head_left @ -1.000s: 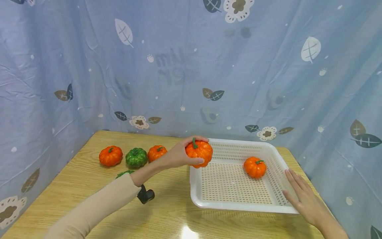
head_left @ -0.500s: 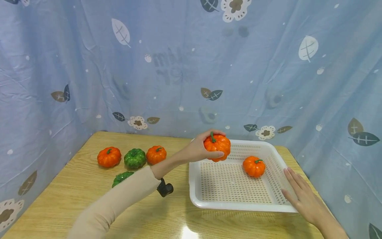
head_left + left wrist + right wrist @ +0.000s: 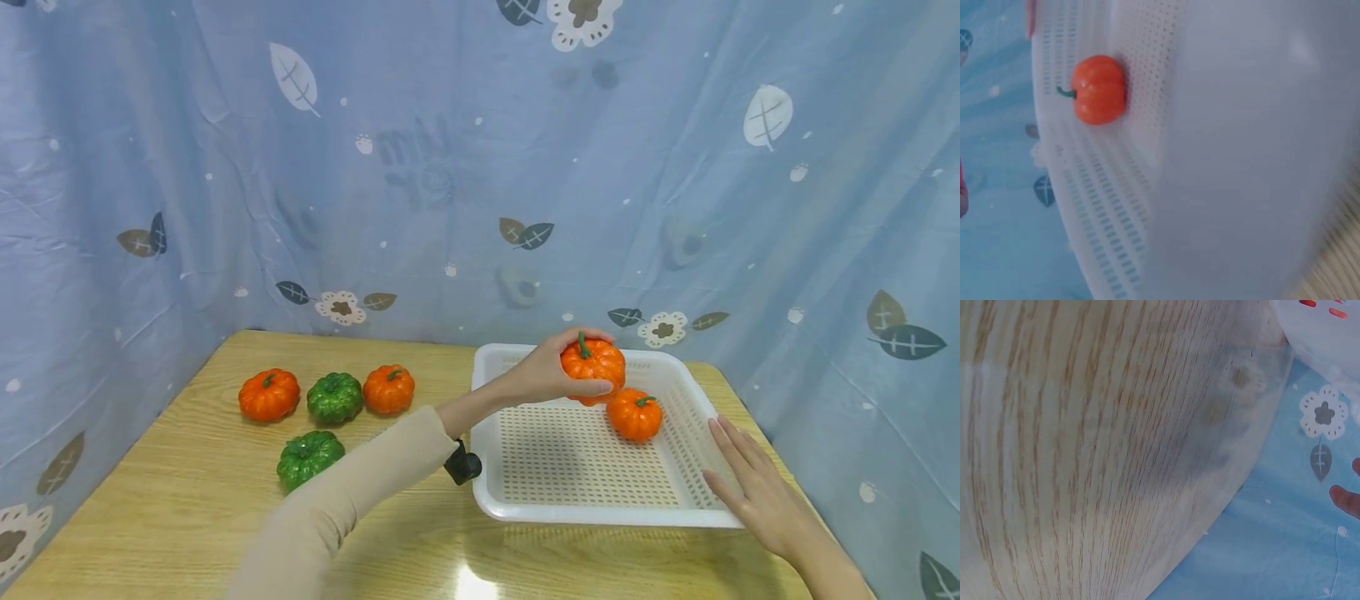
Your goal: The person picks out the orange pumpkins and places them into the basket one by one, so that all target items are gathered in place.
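My left hand point(image 3: 551, 371) grips an orange toy pumpkin point(image 3: 596, 367) with a green stem, thumb in front and fingers behind. It holds the pumpkin over the back part of a white perforated plastic basket point(image 3: 585, 515). A second orange pumpkin point(image 3: 636, 415) lies inside the basket, just right of the held one; in the left wrist view this lying pumpkin point(image 3: 1099, 90) shows near the far wall. Along the basket's right rim, my right hand point(image 3: 757, 492) rests with its fingers straight. Only a few fingertips point(image 3: 1346, 501) of it show in the right wrist view.
Left of the basket on the wooden table point(image 3: 187, 500) sit an orange pumpkin point(image 3: 269, 394), a green pumpkin point(image 3: 334, 397), another orange pumpkin point(image 3: 388, 389) and a nearer green one point(image 3: 309, 458). A blue patterned curtain point(image 3: 420, 167) hangs behind the table and at its sides.
My left hand has carried the held pumpkin rightward, from the basket's left rim to over its inside. The nearer green pumpkin has come out from behind the sleeve. My right hand has stayed put.
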A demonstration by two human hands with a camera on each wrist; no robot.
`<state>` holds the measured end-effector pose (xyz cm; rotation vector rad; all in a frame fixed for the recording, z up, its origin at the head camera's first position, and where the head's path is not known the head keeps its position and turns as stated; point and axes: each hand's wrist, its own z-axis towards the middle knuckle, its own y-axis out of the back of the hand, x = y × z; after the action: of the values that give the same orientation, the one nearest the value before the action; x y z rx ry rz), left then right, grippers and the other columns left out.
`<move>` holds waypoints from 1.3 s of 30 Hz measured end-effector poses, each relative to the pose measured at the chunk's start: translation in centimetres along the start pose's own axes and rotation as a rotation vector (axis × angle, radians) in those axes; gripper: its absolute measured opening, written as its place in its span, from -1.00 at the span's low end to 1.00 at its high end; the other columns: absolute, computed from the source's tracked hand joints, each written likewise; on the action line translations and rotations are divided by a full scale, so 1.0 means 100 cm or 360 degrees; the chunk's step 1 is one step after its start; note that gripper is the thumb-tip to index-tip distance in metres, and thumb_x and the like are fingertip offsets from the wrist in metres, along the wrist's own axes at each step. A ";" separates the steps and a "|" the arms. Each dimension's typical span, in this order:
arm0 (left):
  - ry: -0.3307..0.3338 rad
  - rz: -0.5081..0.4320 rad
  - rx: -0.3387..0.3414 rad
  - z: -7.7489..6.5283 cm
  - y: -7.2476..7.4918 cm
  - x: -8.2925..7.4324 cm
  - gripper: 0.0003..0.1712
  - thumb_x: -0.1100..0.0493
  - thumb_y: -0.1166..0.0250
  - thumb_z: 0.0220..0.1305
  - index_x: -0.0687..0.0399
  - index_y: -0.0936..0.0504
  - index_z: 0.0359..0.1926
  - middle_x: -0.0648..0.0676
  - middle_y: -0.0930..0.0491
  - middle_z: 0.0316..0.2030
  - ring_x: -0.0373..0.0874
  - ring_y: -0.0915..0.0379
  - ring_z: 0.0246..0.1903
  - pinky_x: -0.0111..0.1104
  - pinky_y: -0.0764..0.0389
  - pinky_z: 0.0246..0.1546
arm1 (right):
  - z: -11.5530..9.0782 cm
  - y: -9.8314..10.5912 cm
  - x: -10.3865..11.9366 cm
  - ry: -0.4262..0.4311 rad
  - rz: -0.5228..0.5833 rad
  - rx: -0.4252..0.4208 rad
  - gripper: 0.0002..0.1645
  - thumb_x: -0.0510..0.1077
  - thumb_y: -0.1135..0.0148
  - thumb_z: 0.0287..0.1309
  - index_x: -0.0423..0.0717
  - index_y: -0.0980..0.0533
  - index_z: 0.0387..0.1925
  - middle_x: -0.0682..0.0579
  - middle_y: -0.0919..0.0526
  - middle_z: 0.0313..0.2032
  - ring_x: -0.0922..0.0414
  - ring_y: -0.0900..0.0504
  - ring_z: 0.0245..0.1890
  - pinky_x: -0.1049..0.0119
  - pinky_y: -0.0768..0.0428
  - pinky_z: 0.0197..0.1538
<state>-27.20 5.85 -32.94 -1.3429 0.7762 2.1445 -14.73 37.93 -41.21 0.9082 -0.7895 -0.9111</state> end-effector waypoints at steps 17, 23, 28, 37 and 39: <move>-0.0044 0.0094 0.0042 0.048 -0.033 0.000 -0.38 0.21 -0.42 0.12 -0.09 -0.44 0.21 -0.14 -0.41 0.08 -0.29 -0.49 -0.14 -0.43 -0.61 -0.19 | 0.000 0.002 0.000 -0.0055 0.0065 0.0023 -0.19 -0.09 -0.04 0.35 -0.13 0.05 0.49 -0.07 0.12 0.49 -0.04 0.26 0.48 0.43 0.43 0.39; -0.0032 0.0106 0.0072 0.057 -0.050 0.018 -0.36 0.22 -0.43 0.11 -0.04 -0.43 0.22 -0.13 -0.43 0.07 -0.33 -0.47 -0.15 -0.47 -0.60 -0.19 | 0.000 0.002 0.003 -0.0096 0.0107 0.0042 -0.19 -0.08 -0.05 0.35 -0.10 0.06 0.50 -0.06 0.14 0.50 -0.16 0.22 0.46 0.26 0.42 0.43; -0.0046 0.0127 0.0009 0.061 -0.066 0.034 -0.37 0.18 -0.44 0.10 -0.10 -0.45 0.20 -0.15 -0.41 0.08 -0.36 -0.45 -0.15 -0.49 -0.59 -0.20 | -0.001 0.001 0.003 -0.0125 0.0091 0.0047 -0.19 -0.07 -0.05 0.35 -0.08 0.05 0.50 -0.09 0.11 0.49 -0.20 0.18 0.45 0.19 0.39 0.44; -0.0100 0.0289 -0.0013 0.067 -0.087 0.057 -0.35 0.13 -0.47 0.05 -0.10 -0.46 0.18 -0.14 -0.44 0.08 -0.42 -0.44 -0.14 -0.57 -0.55 -0.22 | 0.001 0.005 0.008 -0.0175 0.0146 0.0066 -0.18 -0.07 -0.07 0.34 -0.04 0.04 0.50 -0.08 0.08 0.49 -0.27 0.13 0.43 -0.20 0.18 0.39; -0.0105 0.0369 0.0000 0.066 -0.092 0.062 -0.36 0.11 -0.48 0.05 -0.10 -0.46 0.17 -0.14 -0.45 0.07 -0.43 -0.42 -0.14 -0.60 -0.53 -0.22 | 0.001 0.005 0.007 -0.0177 0.0140 0.0058 -0.18 -0.07 -0.08 0.33 -0.05 0.03 0.50 -0.08 0.07 0.48 -0.26 0.12 0.43 -0.19 0.16 0.39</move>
<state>-27.74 17.65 -38.17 -1.2265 0.9456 2.3530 -14.34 37.40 -40.62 0.8537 -0.9370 -0.8777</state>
